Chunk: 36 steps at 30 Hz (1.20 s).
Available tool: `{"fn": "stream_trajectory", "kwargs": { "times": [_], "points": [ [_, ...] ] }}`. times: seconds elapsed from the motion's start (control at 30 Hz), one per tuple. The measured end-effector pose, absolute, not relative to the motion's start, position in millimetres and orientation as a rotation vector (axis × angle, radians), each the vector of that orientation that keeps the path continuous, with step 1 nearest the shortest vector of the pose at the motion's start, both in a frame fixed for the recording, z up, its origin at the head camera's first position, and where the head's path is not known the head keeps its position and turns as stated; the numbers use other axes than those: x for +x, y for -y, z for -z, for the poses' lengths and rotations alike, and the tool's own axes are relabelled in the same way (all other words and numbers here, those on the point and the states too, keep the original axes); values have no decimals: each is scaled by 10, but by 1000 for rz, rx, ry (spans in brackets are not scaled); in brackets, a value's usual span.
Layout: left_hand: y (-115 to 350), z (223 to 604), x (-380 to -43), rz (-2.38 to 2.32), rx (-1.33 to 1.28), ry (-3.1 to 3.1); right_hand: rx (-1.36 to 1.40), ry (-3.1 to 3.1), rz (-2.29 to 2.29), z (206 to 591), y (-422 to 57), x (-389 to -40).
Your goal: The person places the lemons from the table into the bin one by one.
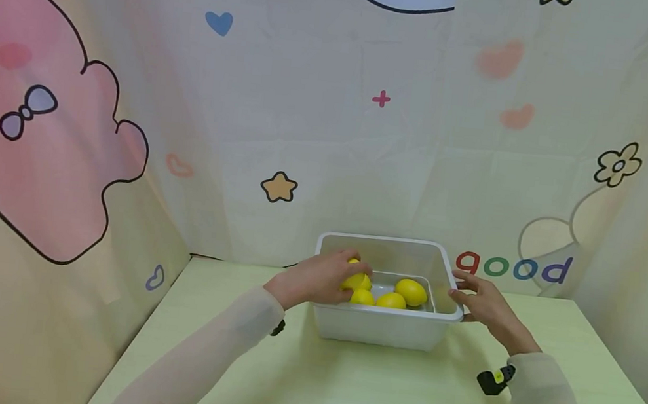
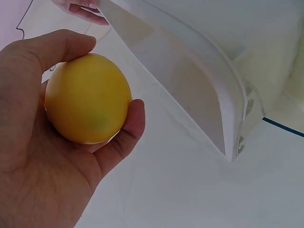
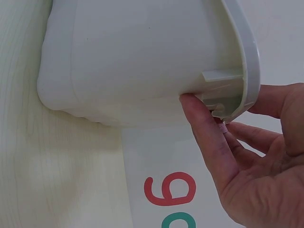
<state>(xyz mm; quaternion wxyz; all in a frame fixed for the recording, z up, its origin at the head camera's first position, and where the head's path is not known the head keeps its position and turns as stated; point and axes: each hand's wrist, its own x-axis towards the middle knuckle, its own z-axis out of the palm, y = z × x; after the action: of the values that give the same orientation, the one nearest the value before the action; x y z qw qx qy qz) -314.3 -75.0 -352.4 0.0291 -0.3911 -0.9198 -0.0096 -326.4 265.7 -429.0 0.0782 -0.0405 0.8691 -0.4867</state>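
Observation:
A white plastic bin stands on the table against the back curtain. Inside it lie several yellow lemons, among them one at the right and another by the front wall. My left hand reaches over the bin's left side and grips a lemon, its thumb and fingers curved around the fruit. At the bin's right rim is my right hand; the right wrist view shows its fingers on both sides of the rim near a corner, pinching it.
The pale table runs up to a printed curtain with hearts, stars and a coloured word beside the bin. A small black device is worn at the right wrist. Curtains also stand at the left and right of the table.

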Motion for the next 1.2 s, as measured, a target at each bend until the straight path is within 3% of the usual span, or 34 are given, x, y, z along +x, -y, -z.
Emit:
{"fn": "stream_trajectory", "kwargs": {
  "times": [1.2],
  "points": [
    [478,3334,-3672,209,-1018,3093,-119,-2600,1442,4250,-2635,-3251]
  ]
}}
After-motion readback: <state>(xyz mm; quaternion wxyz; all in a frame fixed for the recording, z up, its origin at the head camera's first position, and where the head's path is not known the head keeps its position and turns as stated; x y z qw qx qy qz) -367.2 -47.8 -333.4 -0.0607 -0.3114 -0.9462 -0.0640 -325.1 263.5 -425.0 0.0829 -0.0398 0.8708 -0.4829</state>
